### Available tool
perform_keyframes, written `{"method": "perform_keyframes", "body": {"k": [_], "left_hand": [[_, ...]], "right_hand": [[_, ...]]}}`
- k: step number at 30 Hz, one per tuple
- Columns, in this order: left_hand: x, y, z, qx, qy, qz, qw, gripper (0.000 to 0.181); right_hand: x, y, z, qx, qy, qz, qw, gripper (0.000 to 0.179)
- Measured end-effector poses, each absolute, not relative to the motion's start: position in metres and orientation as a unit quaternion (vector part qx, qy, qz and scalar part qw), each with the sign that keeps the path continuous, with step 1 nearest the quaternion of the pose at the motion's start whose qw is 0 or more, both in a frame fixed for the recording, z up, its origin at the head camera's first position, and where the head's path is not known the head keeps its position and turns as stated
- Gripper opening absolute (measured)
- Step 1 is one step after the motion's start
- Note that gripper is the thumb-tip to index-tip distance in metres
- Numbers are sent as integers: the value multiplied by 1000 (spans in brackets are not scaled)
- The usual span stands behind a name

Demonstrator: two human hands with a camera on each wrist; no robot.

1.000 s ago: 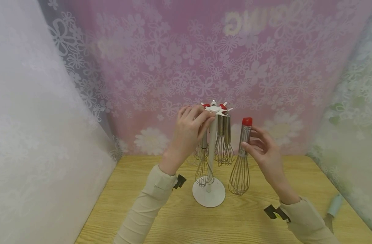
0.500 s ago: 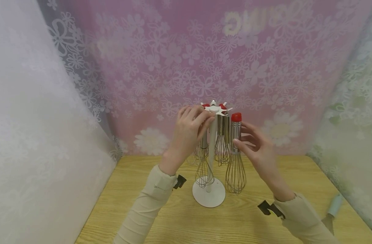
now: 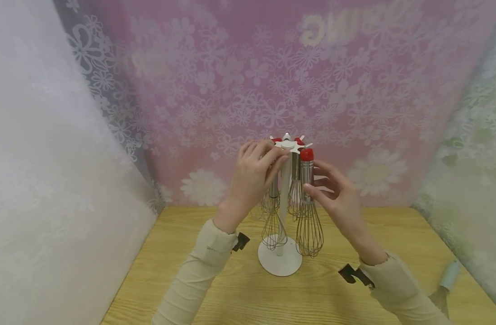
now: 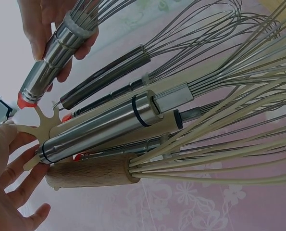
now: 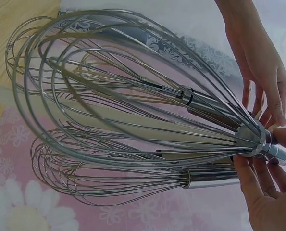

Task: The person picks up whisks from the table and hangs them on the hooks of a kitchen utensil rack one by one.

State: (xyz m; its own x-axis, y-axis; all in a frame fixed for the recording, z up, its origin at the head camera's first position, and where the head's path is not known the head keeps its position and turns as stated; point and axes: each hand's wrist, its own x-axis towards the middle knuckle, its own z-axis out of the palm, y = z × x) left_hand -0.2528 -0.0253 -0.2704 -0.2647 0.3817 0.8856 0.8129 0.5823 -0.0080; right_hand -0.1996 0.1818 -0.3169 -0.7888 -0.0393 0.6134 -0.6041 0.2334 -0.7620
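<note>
In the head view a white hanging stand point(image 3: 279, 266) stands on the table, with several whisks hanging from its star-shaped top point(image 4: 45, 126). My left hand point(image 3: 254, 171) holds that top by its left side, fingers and thumb at the hook arms. Between thumb and fingers, my right hand point(image 3: 341, 198) pinches the ribbed metal handle of a red-tipped whisk point(image 3: 310, 230). This whisk hangs wires down, its red end close under a hook on the right. A wooden-handled whisk point(image 4: 92, 172) and a steel-handled whisk point(image 4: 97, 127) hang nearest the left hand.
A tool with a pale blue handle point(image 3: 450, 275) lies at the right edge of the wooden table point(image 3: 215, 289), partly behind the right sleeve. Patterned curtains point(image 3: 215, 90) enclose the table at the back and both sides. Black clips sit on both wrists.
My right hand has carried the red-tipped whisk leftward and slightly up, from beside the stand to under its right hooks. The left hand has kept its place on the top.
</note>
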Motion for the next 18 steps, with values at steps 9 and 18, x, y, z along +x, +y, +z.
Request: {"method": "perform_keyframes", "body": {"k": [9, 18], "left_hand": [[-253, -25, -270, -393, -761, -231, 462, 12], [-252, -25, -270, -394, -763, -233, 457, 11]], "right_hand": [[-206, 176, -317, 222, -747, 580, 236, 52], [-212, 175, -325, 217, -750, 574, 247, 54]]}}
